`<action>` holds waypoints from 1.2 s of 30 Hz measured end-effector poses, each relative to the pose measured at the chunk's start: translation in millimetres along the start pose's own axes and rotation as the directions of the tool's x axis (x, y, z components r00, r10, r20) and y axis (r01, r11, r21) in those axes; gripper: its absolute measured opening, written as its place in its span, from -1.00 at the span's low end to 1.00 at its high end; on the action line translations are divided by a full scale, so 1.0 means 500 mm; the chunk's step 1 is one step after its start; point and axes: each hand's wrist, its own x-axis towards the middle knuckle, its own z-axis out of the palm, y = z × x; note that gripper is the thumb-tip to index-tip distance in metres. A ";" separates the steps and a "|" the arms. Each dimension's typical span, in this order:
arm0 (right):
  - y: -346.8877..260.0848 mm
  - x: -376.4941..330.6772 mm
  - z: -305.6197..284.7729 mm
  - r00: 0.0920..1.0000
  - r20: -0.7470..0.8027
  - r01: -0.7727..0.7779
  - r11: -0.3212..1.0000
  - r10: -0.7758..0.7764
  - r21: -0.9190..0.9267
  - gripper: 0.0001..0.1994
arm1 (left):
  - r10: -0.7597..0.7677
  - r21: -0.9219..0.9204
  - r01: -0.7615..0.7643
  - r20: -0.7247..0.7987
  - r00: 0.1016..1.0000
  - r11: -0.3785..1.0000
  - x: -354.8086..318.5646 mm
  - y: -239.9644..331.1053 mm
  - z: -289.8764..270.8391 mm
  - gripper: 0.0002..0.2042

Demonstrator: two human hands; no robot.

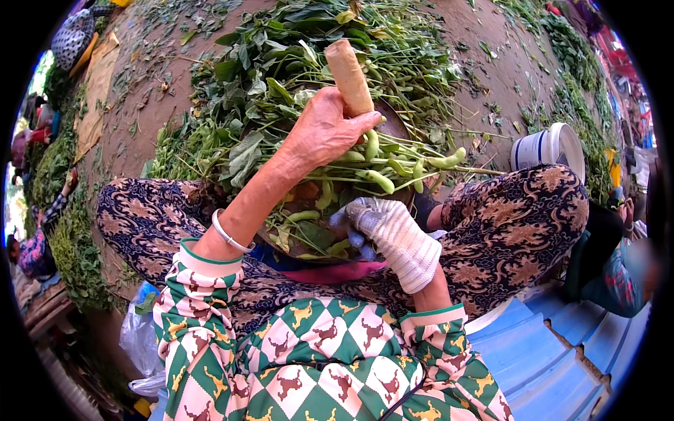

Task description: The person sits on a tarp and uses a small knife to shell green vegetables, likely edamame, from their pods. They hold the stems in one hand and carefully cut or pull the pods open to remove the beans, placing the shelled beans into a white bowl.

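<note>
Left hand [324, 130], bare, is closed around a tan wooden handle [349, 67] that projects toward 12 o'clock; right hand [390, 228], in a white knit glove, grips a bundle of green bean stalks [382, 174] at 5 o'clock from the left hand; pods lie across a round block [309, 242] between the knees; a leafy plant heap [309, 42] lies at 12 o'clock; a white bucket [551, 146] stands at 3 o'clock.

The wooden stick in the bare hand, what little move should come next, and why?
Probably a short chop down: the left hand holds the wooden stick raised above the bean pods, while the gloved right hand steadies the stems on the round block.
</note>
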 end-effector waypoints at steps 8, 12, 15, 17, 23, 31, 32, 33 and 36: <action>-0.044 -0.044 -0.017 0.960 -0.023 0.276 0.929 -0.279 0.245 -0.65 | 0.181 -0.160 -0.195 -0.098 0.979 0.968 -0.091 0.047 -0.017 -0.86; -0.006 -0.024 -0.025 0.948 -0.253 0.281 0.879 -0.192 0.386 -0.58 | 0.312 -0.083 -0.320 -0.101 0.945 0.944 -0.149 0.075 0.002 -0.92; 0.006 -0.022 -0.025 0.932 -0.352 0.185 0.952 -0.091 0.244 -0.58 | 0.613 0.155 -0.605 -0.005 0.790 0.781 -0.165 0.019 0.019 -0.88; 0.010 -0.035 -0.018 0.931 -0.360 0.133 0.973 -0.057 0.190 -0.58 | 0.613 0.167 -0.602 -0.017 0.790 0.781 -0.184 0.004 0.032 -0.88; 0.008 -0.047 -0.011 0.948 -0.289 0.085 0.979 -0.137 -0.186 -0.82 | 0.542 0.363 -0.522 0.054 0.838 0.771 -0.228 0.025 0.051 -0.87; 0.021 -0.051 -0.003 0.957 -0.291 -0.005 0.996 -0.021 -0.089 -0.83 | 0.075 -0.191 -0.132 -0.280 0.957 0.973 -0.283 0.025 0.063 -0.88; 0.022 -0.053 0.000 0.962 -0.272 -0.013 0.993 -0.019 -0.118 -0.83 | -0.012 -0.310 -0.073 -0.265 0.964 0.948 -0.280 0.023 0.063 -0.88; 0.020 -0.055 0.005 0.967 -0.254 -0.021 0.989 -0.017 -0.146 -0.83 | -0.090 -0.376 -0.014 -0.256 0.962 0.927 -0.280 0.029 0.063 -0.89; 0.024 -0.057 0.013 0.972 -0.233 -0.053 0.977 0.003 -0.208 -0.81 | -0.146 -0.382 0.050 -0.227 0.963 0.923 -0.284 0.025 0.071 -0.90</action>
